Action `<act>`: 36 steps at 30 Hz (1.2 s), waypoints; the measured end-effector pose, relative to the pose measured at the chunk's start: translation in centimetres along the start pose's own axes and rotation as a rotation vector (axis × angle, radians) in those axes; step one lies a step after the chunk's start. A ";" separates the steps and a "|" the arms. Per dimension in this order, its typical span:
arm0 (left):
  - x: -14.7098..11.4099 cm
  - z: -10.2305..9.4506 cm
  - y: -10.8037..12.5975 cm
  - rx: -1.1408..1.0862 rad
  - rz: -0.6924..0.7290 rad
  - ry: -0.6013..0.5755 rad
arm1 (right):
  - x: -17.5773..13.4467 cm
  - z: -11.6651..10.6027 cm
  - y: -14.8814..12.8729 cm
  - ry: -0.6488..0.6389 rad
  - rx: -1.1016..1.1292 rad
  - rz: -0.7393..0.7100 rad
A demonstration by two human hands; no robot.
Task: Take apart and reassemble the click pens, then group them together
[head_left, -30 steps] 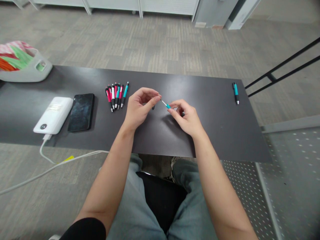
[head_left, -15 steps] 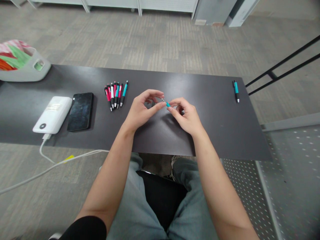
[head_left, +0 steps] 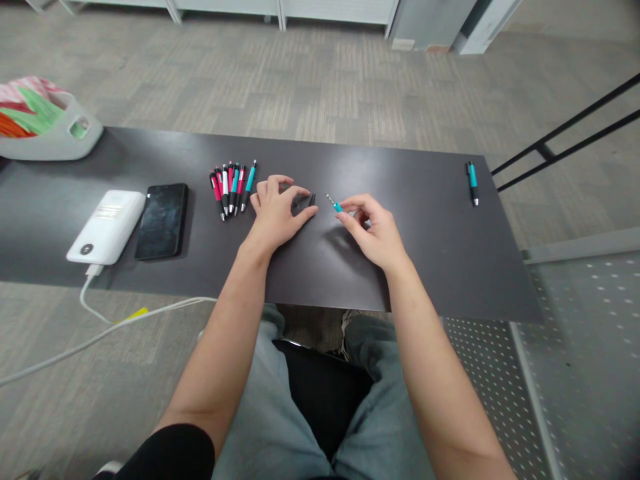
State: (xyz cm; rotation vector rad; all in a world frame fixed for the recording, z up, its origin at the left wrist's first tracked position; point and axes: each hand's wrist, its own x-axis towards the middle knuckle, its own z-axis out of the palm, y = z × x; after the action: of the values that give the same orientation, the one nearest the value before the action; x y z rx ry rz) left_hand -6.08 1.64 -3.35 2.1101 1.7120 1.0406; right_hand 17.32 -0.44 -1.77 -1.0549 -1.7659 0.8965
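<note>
Pinched between the fingertips of my right hand (head_left: 371,227) is a teal pen (head_left: 337,207). Its bare silver end points up and left, toward my other hand. Apart from the pen, my left hand (head_left: 276,212) has its fingers spread and curved over the table. Just by its thumb and index finger is a small black pen part (head_left: 313,199), partly hidden, and I cannot tell whether the fingers touch it. A row of pens (head_left: 231,190) in pink, white and teal lies left of that hand.
At the far right of the dark table (head_left: 425,280) lies another teal pen (head_left: 473,183). On the left are a black phone (head_left: 161,221), a white power bank (head_left: 106,227) with a cable (head_left: 90,303), and a white basket (head_left: 85,143) holding colourful items. Black bars (head_left: 545,150) stand beyond the right edge.
My left hand has come away from the pen, moving left and opening its fingers. More of the pen's silver end now shows, and the black part has come into view. My right hand stays put.
</note>
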 end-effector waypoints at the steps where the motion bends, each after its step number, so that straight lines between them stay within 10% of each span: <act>1: 0.0 0.0 0.2 0.006 0.013 -0.003 | 0.0 0.0 0.0 -0.002 -0.004 0.005; 14: 0.9 -1.6 1.2 -0.538 0.043 0.034 | 0.2 -0.9 0.3 0.076 -0.056 -0.047; 36: 0.9 -1.8 1.3 -0.605 0.016 0.142 | 0.1 -1.2 -0.5 0.073 -0.160 -0.069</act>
State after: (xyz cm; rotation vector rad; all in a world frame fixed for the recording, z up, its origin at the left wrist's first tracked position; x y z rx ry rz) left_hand -6.22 1.61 -0.95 1.6919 1.2143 1.5100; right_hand 18.26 -0.33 -0.85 -1.1066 -1.8247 0.6756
